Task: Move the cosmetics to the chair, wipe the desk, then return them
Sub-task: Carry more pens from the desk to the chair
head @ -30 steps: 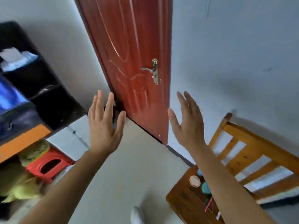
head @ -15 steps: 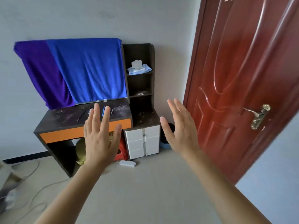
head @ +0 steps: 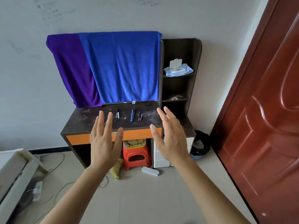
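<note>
A dark desk (head: 80, 125) with an orange front strip stands against the wall ahead, its top dusted with white specks. Several slim cosmetic pencils lie on it: a pale green one (head: 118, 114), a blue one (head: 132, 115) and thin brown ones (head: 140, 116). My left hand (head: 104, 143) and my right hand (head: 171, 136) are raised in front of me with fingers straight, holding nothing, well short of the desk. The chair is out of view.
Blue (head: 126, 65) and purple (head: 72, 68) towels hang over the desk's back. A wet-wipes pack (head: 178, 70) sits in the side shelf. A red stool (head: 135, 154) stands under the desk, a white power strip (head: 150, 170) on the floor, a red door (head: 267, 126) at right.
The view swung left from the door and chair to the desk, and the desk now looks closer. Both hands stayed raised and empty.
</note>
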Demonstrator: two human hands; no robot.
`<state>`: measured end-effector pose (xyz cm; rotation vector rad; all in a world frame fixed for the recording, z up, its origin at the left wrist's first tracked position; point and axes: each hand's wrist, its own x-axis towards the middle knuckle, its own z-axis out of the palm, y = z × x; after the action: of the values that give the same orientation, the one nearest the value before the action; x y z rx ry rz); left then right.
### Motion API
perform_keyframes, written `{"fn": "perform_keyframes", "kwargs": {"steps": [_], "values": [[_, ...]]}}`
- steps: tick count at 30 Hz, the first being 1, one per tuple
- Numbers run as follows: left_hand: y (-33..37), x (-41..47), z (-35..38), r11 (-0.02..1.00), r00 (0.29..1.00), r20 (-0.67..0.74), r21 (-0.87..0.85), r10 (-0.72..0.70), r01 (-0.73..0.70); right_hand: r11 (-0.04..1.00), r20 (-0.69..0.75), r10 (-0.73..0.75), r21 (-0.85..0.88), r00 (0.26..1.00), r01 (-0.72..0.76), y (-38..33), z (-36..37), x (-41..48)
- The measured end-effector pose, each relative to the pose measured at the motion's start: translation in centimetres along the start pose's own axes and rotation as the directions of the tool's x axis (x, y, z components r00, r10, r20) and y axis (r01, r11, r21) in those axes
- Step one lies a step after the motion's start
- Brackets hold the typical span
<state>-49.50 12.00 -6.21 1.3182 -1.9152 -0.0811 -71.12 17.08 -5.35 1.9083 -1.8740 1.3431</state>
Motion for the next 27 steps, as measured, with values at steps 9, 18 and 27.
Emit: {"fn": "perform_keyframes", "kwargs": {"steps": [9, 18, 27], "values": [[-5.3, 13.0, 12.7, 0.992, 0.991, 0.101, 0.090, -0.093, 0.084, 0.998, 0.109, 0.053, 0.011, 0.993, -0.054, 12.0, 12.5, 11.7], [-11.2, 24.0, 18.5, 0.964, 0.962, 0.148, 0.173, -0.230, 0.204, 0.996, 0.262, 0.066, 0.037, 0.963, -0.079, 17.9, 23.6, 24.4], [-23.2, 31.0, 24.8, 0.944, 0.904, 0.274, 0.139, -0.328, 0.300, 0.985, 0.389, 0.175, -0.076, 0.905, -0.158, 19.6, 35.7, 28.5]]}}
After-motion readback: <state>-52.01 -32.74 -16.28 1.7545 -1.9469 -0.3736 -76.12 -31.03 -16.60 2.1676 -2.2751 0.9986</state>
